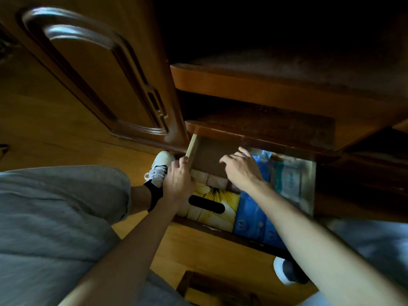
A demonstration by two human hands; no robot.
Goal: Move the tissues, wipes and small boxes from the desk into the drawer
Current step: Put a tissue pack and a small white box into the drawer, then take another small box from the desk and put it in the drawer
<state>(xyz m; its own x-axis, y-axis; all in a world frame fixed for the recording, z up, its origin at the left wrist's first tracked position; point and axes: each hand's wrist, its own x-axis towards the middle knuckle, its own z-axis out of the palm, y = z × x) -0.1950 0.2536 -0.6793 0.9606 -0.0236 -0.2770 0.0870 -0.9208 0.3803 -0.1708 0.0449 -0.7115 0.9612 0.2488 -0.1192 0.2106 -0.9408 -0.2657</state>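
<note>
Drawer [308,173] pulled out low under the desk, person crouched over it. Already inside: a yellow tissue box [212,203] with a dark oval slot at the near left, blue packs [254,219] beside it, pale wipes packets [289,180] along the right wall, two small tan boxes [209,178] just behind the tissue box. Left hand [178,181] grips the drawer's left side wall, fingers curled over its top edge. Right hand [241,167] hovers over the bare back-left floor, fingers spread and loose, holding nothing. Reads as arranging or settling — most of the load looks stowed. Risks: anything standing proud of the walls would catch on the shelf edge above when the drawer slides in; the gripping fingers sit where the wall meets the frame — a pinch if it is pushed shut. Dim light, detail at the back uncertain.
</note>
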